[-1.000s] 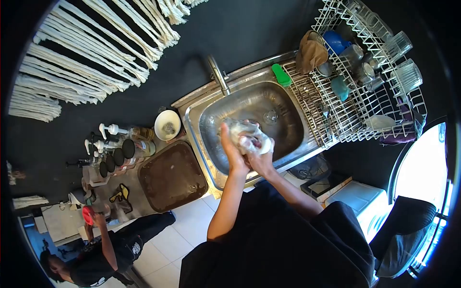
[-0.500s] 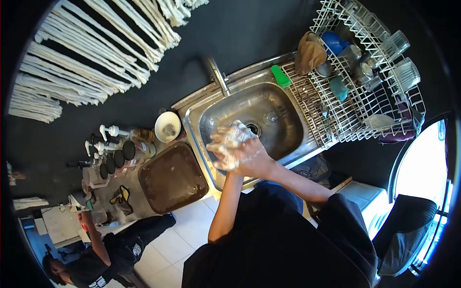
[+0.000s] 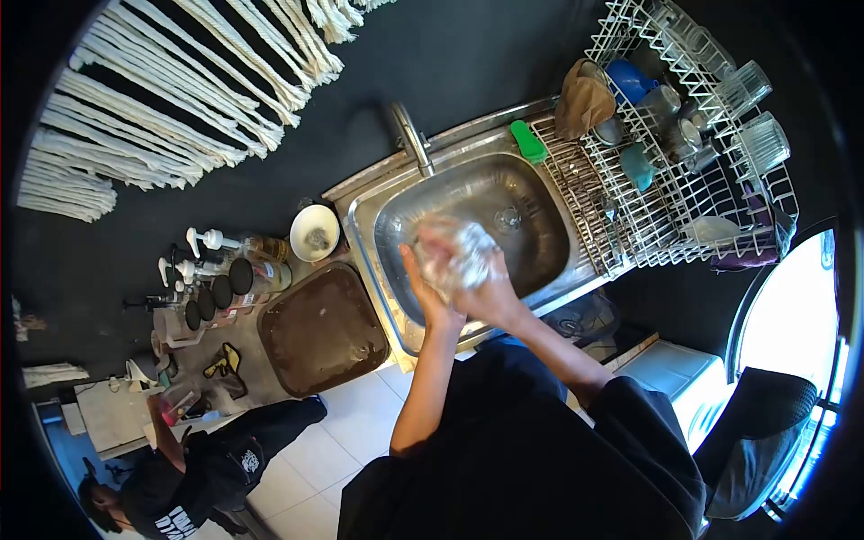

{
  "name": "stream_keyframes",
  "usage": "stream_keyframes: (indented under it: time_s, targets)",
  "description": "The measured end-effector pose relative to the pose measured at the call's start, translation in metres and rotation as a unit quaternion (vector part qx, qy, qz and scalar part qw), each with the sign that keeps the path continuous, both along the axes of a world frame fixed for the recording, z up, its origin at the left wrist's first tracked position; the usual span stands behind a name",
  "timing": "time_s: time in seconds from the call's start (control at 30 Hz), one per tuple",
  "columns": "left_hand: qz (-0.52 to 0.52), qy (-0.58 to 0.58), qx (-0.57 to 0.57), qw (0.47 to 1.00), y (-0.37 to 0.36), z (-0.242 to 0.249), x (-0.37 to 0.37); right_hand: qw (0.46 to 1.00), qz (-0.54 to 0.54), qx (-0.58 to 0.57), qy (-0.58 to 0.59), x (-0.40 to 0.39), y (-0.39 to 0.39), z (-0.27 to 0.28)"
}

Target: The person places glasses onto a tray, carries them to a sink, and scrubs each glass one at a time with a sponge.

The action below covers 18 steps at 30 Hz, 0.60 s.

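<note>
Over the metal sink (image 3: 540, 193), my two hands are pressed together in white lather. My left hand (image 3: 432, 292) has a digit stretched up along its left side; its other fingers blur into the foam. My right hand (image 3: 490, 292) lies against it from the right, its fingers smeared by motion and covered by the lather (image 3: 468, 256). I cannot make out any object between them. Behind the hands stands the tap (image 3: 411, 139); no water stream shows from it.
A white dish rack (image 3: 666, 202) with glasses and a green brush-like item (image 3: 528, 142) stand right of the sink. Left are a brown tray (image 3: 324, 333), a white bowl (image 3: 315, 232) and pump bottles (image 3: 216, 241). Another person (image 3: 198, 472) works at lower left.
My hands have turned and shifted slightly right while rubbing, and the left hand's stretched digit now shows at the left. The other person's arm has moved at the far counter.
</note>
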<state>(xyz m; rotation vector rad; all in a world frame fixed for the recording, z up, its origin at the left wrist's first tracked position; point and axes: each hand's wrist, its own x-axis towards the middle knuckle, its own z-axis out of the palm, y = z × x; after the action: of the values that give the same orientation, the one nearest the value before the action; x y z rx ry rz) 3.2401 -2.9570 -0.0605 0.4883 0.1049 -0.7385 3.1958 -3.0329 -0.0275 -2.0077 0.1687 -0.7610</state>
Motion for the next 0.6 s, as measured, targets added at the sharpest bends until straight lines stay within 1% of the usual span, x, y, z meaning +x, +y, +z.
stream_keyframes:
  time_s: [0.03,0.07,0.1,0.13,0.17,0.2,0.23,0.27,0.33,0.37,0.4,0.43,0.47,0.5,0.53,0.6]
  targets:
    - [0.130,-0.371,0.027,0.919,-0.007,-0.049,0.012,0.998,0.025,-0.055,-0.019,-0.005,0.005,0.005]
    - [0.066,0.021,-0.249,0.966,-0.003,-0.060,0.002,0.993,0.013,-0.113,0.017,-0.013,0.014,-0.018]
    - [0.136,-0.199,-0.168,0.956,-0.013,-0.044,0.004,0.991,0.021,-0.130,-0.022,-0.008,0.012,-0.009]
    - [0.197,-0.408,-0.076,0.888,-0.022,-0.027,0.008,0.987,0.028,-0.146,-0.062,-0.001,0.012,0.000]
    - [0.123,-0.227,-0.023,0.966,-0.012,-0.016,0.003,0.997,-0.005,0.049,-0.064,-0.002,0.017,0.001]
    - [0.047,-0.037,0.031,0.998,-0.003,-0.005,0.001,0.968,-0.036,0.241,-0.064,-0.001,0.021,0.002]
    - [0.054,0.045,0.058,0.996,-0.003,0.004,0.001,0.955,-0.121,0.229,-0.144,0.005,0.019,-0.002]
    - [0.057,0.045,0.058,0.996,-0.002,0.010,0.002,0.974,-0.111,0.131,-0.148,0.007,0.011,-0.010]
    - [0.097,0.057,0.122,0.986,-0.002,0.018,0.010,0.994,-0.105,-0.005,-0.035,-0.010,0.017,-0.017]
    - [0.097,0.089,0.060,0.989,-0.006,0.015,0.018,0.989,-0.058,0.080,-0.113,-0.005,0.026,-0.020]
    - [0.098,0.089,0.060,0.989,-0.003,0.015,0.018,0.968,-0.012,0.164,-0.188,0.000,0.034,-0.022]
    - [0.081,0.077,0.066,0.992,0.001,0.016,0.017,0.974,-0.018,0.163,-0.159,-0.005,0.036,-0.021]
    - [0.063,0.064,0.072,0.993,0.001,0.030,0.016,0.973,-0.018,0.162,-0.161,-0.010,0.037,-0.021]
    - [0.068,0.053,0.070,0.994,0.002,0.038,0.016,0.991,-0.049,0.094,-0.081,-0.017,0.037,-0.021]
    - [0.069,0.053,0.071,0.994,0.001,0.037,0.016,0.997,-0.078,0.026,0.000,-0.021,0.036,-0.020]
    - [0.124,-0.006,0.050,0.991,-0.003,0.031,0.017,0.996,-0.085,0.020,0.012,-0.023,0.031,-0.012]
